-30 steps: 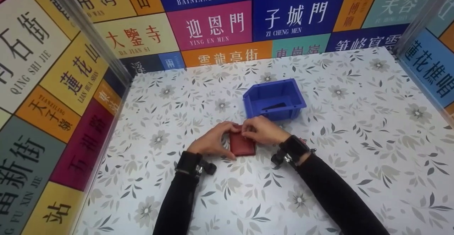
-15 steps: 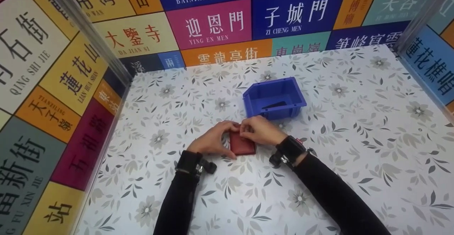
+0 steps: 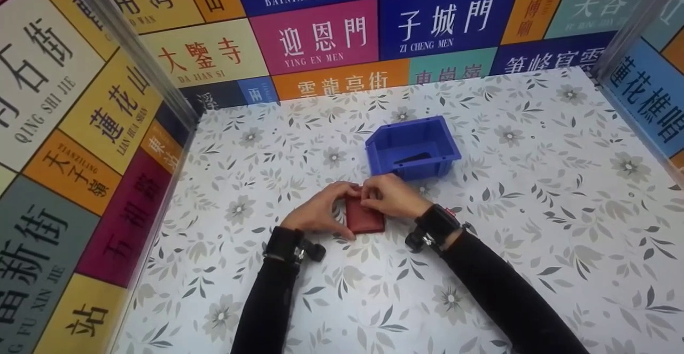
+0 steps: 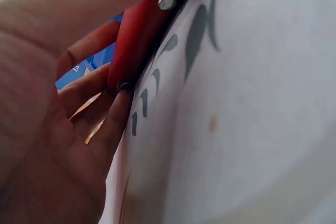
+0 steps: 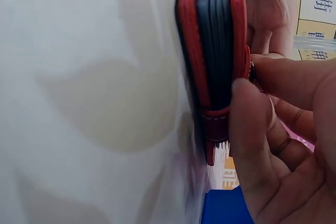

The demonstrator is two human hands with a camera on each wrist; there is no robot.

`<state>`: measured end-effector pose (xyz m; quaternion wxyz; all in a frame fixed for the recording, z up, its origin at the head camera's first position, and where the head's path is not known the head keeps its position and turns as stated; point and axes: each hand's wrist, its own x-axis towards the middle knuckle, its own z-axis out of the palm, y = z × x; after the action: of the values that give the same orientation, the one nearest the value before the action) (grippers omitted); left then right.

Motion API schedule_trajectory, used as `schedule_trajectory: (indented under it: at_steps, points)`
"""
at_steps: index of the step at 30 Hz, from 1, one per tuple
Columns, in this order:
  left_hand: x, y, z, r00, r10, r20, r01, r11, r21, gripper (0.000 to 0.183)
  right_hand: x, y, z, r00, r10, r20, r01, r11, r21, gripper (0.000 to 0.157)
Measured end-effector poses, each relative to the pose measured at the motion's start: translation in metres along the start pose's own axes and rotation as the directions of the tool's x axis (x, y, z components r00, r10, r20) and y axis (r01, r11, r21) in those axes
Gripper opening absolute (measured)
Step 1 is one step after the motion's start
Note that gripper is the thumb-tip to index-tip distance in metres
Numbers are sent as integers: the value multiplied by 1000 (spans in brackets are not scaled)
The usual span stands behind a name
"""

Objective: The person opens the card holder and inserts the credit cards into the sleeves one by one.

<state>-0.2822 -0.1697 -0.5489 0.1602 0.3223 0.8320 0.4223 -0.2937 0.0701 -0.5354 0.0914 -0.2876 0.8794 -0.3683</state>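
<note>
A red leather card holder point(image 3: 366, 220) lies on the patterned tabletop, short of the blue bin. My left hand point(image 3: 318, 212) grips it from the left, thumb at the near end and fingers at the far end. Metal studs show on its side in the left wrist view, where the left fingers point(image 4: 86, 90) touch its lower end. From the right, my right hand point(image 3: 395, 196) pinches at its upper face near the far end. In the right wrist view, dark inner sleeves point(image 5: 215, 40) show between the red covers, and thumb and forefinger hold a small strap with a metal snap point(image 5: 252, 71).
Just beyond the hands stands a blue plastic bin point(image 3: 414, 169) with a dark flat shape point(image 3: 411, 158) inside. Walls with coloured lettered panels point(image 3: 315, 38) border the floral-patterned tabletop point(image 3: 507, 193) at the back and both sides.
My right hand and forearm have shifted slightly left, with the fingers still at the card holder's upper face. The left hand and the card holder stay nearly in place.
</note>
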Motion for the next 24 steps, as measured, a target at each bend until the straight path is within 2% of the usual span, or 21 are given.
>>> schedule_trajectory:
  at_steps: [3, 6, 11, 16, 24]
  points:
    - [-4, 0, -3, 1000, -21, -10, 21, 999, 31, 107, 0, 0, 0, 1000, -8, -12, 8, 1000, -18, 11]
    - [-9, -2, -8, 996, -82, -38, 86, 990, 115, 120, 0, 0, -1, 1000, 2, -26, -3, 999, -39, 18]
    - [-20, -7, -17, 986, -147, -78, 161, 956, 244, 120, -1, 0, -2, 998, 57, -26, -60, 993, -101, 36]
    - [-20, -7, -14, 988, -128, -90, 148, 947, 283, 116, -3, 2, -5, 993, 120, 12, -118, 984, -131, 57]
    - [-10, -9, -3, 987, -97, -126, 126, 961, 245, 108, -3, 6, -5, 977, 206, 53, -203, 978, -45, 56]
